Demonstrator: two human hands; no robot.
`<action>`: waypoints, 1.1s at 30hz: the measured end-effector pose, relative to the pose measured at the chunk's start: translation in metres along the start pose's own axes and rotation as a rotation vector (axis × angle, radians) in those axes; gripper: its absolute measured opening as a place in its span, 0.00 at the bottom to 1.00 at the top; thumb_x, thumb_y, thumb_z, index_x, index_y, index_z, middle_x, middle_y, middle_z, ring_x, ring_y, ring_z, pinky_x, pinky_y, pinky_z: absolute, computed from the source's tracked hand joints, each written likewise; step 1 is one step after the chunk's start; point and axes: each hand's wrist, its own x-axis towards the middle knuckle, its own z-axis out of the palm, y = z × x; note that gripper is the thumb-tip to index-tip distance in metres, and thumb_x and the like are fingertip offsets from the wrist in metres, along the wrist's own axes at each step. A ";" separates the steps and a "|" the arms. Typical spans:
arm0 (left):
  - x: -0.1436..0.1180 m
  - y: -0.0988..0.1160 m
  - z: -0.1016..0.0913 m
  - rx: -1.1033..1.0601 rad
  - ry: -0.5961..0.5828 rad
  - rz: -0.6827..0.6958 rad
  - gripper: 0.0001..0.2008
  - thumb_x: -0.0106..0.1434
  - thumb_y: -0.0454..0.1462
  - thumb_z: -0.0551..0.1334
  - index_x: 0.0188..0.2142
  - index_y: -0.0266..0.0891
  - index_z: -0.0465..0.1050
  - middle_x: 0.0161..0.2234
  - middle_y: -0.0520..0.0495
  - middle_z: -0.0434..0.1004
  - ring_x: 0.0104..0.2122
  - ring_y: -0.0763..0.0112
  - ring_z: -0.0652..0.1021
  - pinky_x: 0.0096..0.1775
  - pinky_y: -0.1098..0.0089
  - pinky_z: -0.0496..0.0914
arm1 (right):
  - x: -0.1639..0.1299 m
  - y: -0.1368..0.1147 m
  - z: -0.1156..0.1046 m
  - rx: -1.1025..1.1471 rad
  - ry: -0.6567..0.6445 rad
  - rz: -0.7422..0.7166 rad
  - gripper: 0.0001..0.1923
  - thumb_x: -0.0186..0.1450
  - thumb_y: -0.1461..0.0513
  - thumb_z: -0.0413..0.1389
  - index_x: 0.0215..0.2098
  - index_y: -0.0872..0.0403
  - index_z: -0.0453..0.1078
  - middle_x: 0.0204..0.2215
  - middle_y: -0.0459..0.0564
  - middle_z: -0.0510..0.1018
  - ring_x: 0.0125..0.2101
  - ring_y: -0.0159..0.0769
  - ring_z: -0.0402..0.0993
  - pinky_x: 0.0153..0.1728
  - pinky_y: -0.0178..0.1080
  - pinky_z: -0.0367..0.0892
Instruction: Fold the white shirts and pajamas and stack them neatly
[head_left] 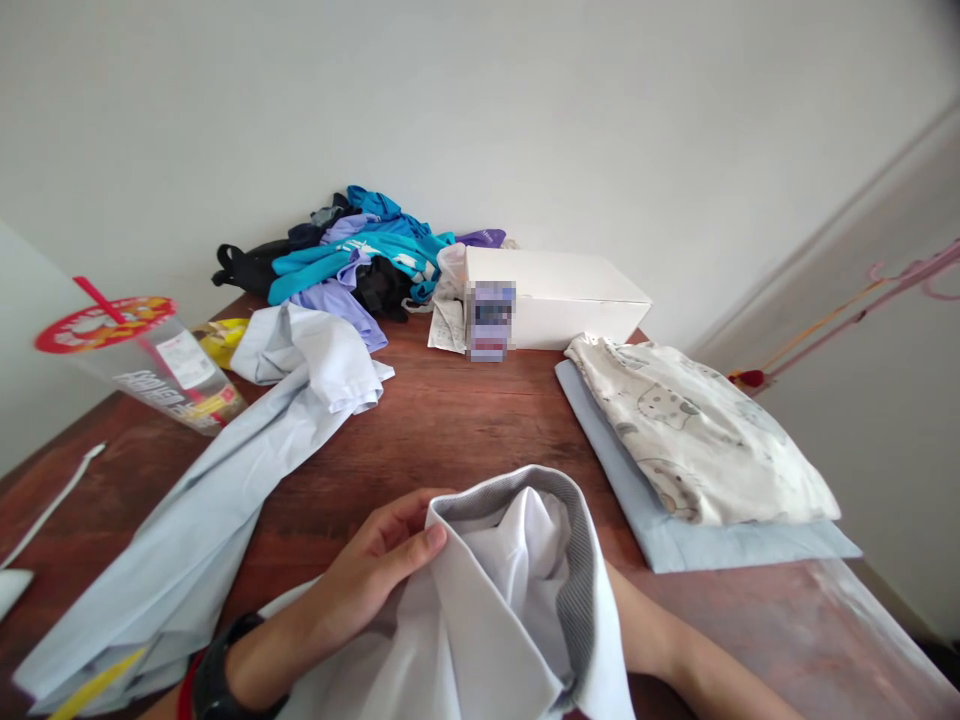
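A white shirt with a grey-lined collar lies at the near edge of the wooden table. My left hand pinches the collar's left side between thumb and fingers; a black band sits on that wrist. My right forearm reaches in from the right, and its hand is hidden under or behind the collar. A pale blue shirt stretches unfolded along the left of the table.
A folded stack, a printed cream garment on a light blue one, lies at the right. At the back stand a white box and a heap of blue, purple and black clothes. A plastic cup with a red lid is at the left.
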 end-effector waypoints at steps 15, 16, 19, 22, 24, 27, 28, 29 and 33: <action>-0.005 0.008 0.005 -0.026 -0.017 -0.005 0.19 0.63 0.48 0.72 0.50 0.43 0.81 0.44 0.46 0.82 0.40 0.68 0.78 0.42 0.74 0.70 | 0.002 -0.014 0.003 -0.044 -0.044 0.042 0.32 0.55 0.43 0.69 0.48 0.56 0.80 0.39 0.56 0.83 0.40 0.48 0.77 0.53 0.53 0.74; -0.005 0.008 0.005 -0.024 -0.017 -0.003 0.19 0.63 0.49 0.72 0.50 0.43 0.81 0.44 0.45 0.82 0.40 0.68 0.78 0.41 0.74 0.70 | 0.002 -0.013 0.003 -0.042 -0.045 0.044 0.32 0.56 0.43 0.69 0.49 0.56 0.80 0.39 0.57 0.83 0.40 0.48 0.77 0.53 0.54 0.74; -0.004 0.009 0.005 -0.014 -0.019 0.003 0.19 0.63 0.49 0.72 0.50 0.43 0.81 0.44 0.46 0.82 0.40 0.68 0.78 0.42 0.74 0.70 | 0.000 -0.010 0.002 -0.020 -0.039 0.051 0.32 0.55 0.45 0.70 0.51 0.56 0.79 0.42 0.58 0.83 0.40 0.48 0.77 0.54 0.54 0.73; -0.003 0.009 0.005 -0.001 -0.025 0.009 0.19 0.63 0.49 0.71 0.50 0.43 0.81 0.45 0.45 0.82 0.41 0.68 0.78 0.42 0.74 0.70 | -0.002 -0.007 0.002 0.008 -0.009 0.051 0.32 0.54 0.46 0.71 0.50 0.57 0.79 0.45 0.59 0.83 0.41 0.47 0.77 0.55 0.54 0.73; -0.003 0.008 0.004 0.007 -0.025 0.006 0.20 0.64 0.50 0.71 0.50 0.43 0.81 0.45 0.45 0.82 0.41 0.67 0.77 0.42 0.73 0.70 | -0.002 -0.006 0.002 0.012 -0.006 0.050 0.31 0.54 0.47 0.71 0.48 0.57 0.80 0.46 0.58 0.83 0.41 0.47 0.77 0.54 0.53 0.73; -0.003 0.007 0.004 0.008 -0.019 0.003 0.20 0.64 0.50 0.71 0.50 0.43 0.81 0.45 0.44 0.82 0.41 0.67 0.77 0.41 0.73 0.70 | -0.001 -0.006 0.002 0.008 -0.022 0.033 0.27 0.56 0.49 0.70 0.48 0.57 0.80 0.44 0.58 0.83 0.40 0.46 0.77 0.54 0.53 0.73; -0.003 0.006 0.004 0.003 -0.017 0.006 0.20 0.64 0.50 0.71 0.50 0.43 0.81 0.44 0.45 0.81 0.40 0.67 0.77 0.41 0.73 0.70 | 0.000 -0.006 0.002 0.001 -0.021 0.024 0.27 0.57 0.49 0.70 0.49 0.57 0.80 0.44 0.57 0.83 0.41 0.46 0.77 0.55 0.53 0.73; -0.003 0.006 0.004 -0.004 -0.017 0.007 0.19 0.64 0.50 0.71 0.50 0.43 0.81 0.44 0.45 0.81 0.40 0.67 0.77 0.41 0.73 0.70 | 0.000 -0.006 0.002 -0.006 -0.019 0.018 0.27 0.57 0.50 0.70 0.49 0.57 0.80 0.44 0.57 0.83 0.41 0.47 0.77 0.55 0.53 0.72; -0.003 0.006 0.004 -0.004 -0.025 0.009 0.20 0.64 0.49 0.71 0.50 0.42 0.80 0.44 0.44 0.81 0.40 0.67 0.77 0.41 0.72 0.70 | -0.001 -0.006 0.002 -0.030 -0.016 0.024 0.30 0.55 0.49 0.71 0.50 0.57 0.80 0.43 0.58 0.83 0.43 0.49 0.78 0.55 0.54 0.72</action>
